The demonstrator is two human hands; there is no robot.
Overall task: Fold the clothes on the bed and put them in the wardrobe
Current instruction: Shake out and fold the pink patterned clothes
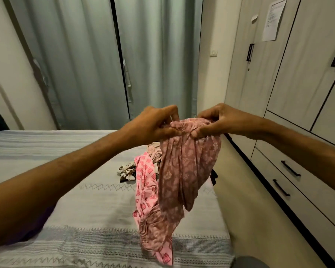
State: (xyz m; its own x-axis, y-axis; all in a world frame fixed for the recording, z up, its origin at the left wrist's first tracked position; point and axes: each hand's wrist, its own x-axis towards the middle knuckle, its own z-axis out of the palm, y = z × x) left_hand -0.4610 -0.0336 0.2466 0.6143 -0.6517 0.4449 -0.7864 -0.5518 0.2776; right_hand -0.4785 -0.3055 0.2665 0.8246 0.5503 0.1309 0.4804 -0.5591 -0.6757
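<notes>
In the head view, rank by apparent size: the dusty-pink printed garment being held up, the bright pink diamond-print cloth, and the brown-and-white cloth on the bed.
1. Dusty-pink printed garment, largest.
2. Bright pink diamond-print cloth, partly hidden, so unsure.
3. Brown-and-white cloth, smallest, mostly covered and farther away.

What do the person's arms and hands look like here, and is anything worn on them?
Both forearms are bare, with no sleeves showing. The left hand and the right hand wear no gloves, and no rings, watch or bracelet can be seen.
</notes>
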